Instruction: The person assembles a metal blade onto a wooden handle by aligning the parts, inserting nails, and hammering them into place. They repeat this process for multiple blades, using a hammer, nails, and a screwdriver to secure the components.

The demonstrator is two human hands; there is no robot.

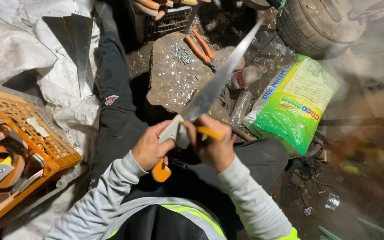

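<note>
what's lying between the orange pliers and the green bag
In the head view, a plastic bottle with a red label lies between the orange pliers and the green bag; the saw blade also crosses that stretch.

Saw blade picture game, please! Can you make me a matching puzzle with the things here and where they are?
Things:
1. saw blade
2. orange crate
3. green bag
4. pliers

Places:
A. lying on the flat stone
B. on the ground at the right
C. held in both hands
D. at the left edge, full of handles

Pairs: 1-C, 2-D, 3-B, 4-A
</note>
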